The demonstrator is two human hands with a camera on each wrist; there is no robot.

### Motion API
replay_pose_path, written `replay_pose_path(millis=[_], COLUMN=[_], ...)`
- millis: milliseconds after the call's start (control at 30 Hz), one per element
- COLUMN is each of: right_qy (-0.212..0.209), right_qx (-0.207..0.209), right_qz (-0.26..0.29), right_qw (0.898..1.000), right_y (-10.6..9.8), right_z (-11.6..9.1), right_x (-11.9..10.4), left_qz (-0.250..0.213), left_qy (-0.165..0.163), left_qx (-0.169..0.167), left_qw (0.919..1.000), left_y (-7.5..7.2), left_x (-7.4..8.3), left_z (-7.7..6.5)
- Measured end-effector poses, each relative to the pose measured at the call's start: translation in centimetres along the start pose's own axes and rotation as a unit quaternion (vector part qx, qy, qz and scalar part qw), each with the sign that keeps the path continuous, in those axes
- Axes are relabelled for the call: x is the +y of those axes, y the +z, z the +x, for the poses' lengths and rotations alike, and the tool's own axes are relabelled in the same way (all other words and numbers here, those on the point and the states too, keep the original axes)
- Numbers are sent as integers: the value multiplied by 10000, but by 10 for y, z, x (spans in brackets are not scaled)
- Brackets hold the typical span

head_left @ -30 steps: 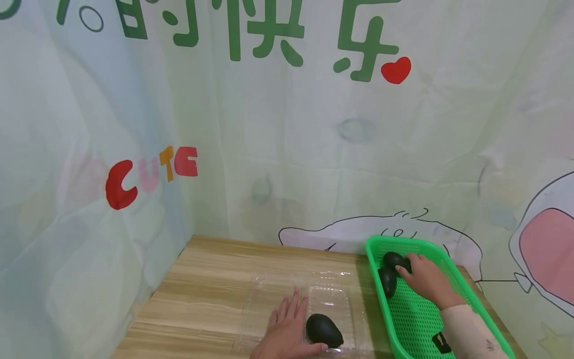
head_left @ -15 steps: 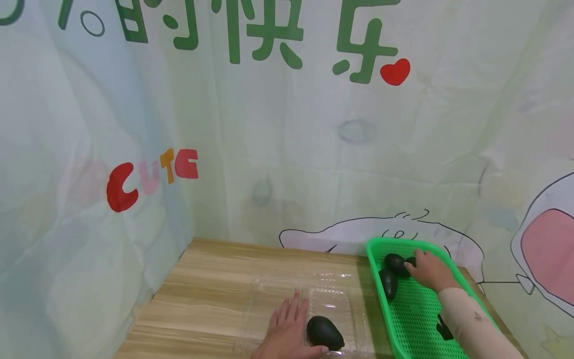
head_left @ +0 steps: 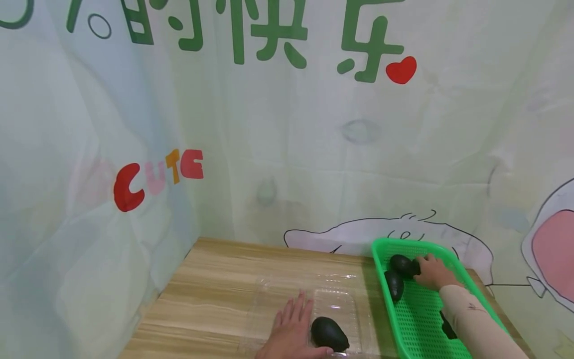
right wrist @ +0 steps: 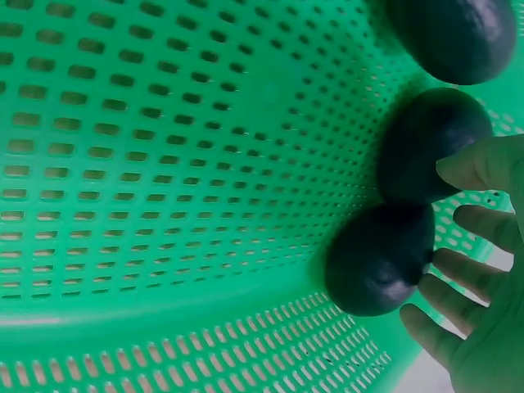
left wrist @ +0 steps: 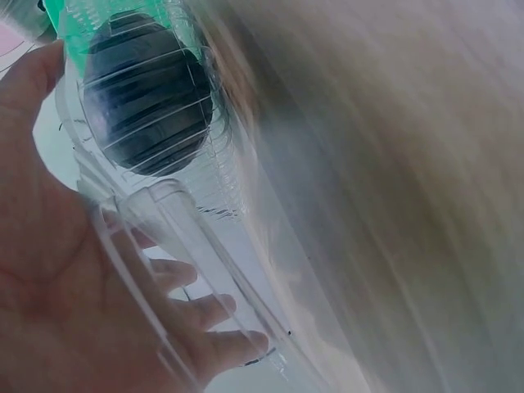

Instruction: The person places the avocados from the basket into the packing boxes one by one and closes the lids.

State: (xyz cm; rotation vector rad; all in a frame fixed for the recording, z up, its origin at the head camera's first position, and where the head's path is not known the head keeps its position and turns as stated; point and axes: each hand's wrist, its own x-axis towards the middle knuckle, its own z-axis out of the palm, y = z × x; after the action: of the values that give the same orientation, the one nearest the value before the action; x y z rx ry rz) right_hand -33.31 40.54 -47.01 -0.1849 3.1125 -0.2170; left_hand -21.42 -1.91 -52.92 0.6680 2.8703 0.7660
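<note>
In the head view my left hand (head_left: 291, 329) lies spread on a clear plastic clamshell box (head_left: 336, 299). Its thumb is beside a dark avocado (head_left: 329, 334), which shows through the ribbed plastic in the left wrist view. My right hand (head_left: 432, 272) reaches into the far end of a green basket (head_left: 381, 299). Three more avocados lie there in the right wrist view: an upper one (right wrist: 458, 37), a middle one (right wrist: 430, 143) and a lower one (right wrist: 381, 262). The right thumb touches the middle avocado, and the loosely extended fingers reach right at the lower one.
A wood-grain table (head_left: 215, 279) carries box and basket. The perforated basket stands at the right, its long side next to the box. Behind rises a printed cloth backdrop (head_left: 278, 149), with another side of it at the left.
My right hand shifts slightly among the avocados at the basket's far end. The left hand keeps its place on the box, and the head view has turned a little to the left.
</note>
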Motion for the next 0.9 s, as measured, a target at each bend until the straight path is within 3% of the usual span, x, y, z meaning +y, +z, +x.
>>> replay_pose_path(millis=[333,733,900], right_qy=[210,20,35], right_qx=[209,628,528], right_qz=[-192,-309,186], right_qw=[9994,9975,9984], right_y=[3,8,21], right_z=[4,-3,-4], right_x=[12,19,27], left_qz=[142,299,354], left_qy=[23,-39,-67], left_qx=[136,161,191], left_qw=[9998,9994,9992], left_y=[2,3,5], left_x=[1,2,2], left_z=[0,1,0])
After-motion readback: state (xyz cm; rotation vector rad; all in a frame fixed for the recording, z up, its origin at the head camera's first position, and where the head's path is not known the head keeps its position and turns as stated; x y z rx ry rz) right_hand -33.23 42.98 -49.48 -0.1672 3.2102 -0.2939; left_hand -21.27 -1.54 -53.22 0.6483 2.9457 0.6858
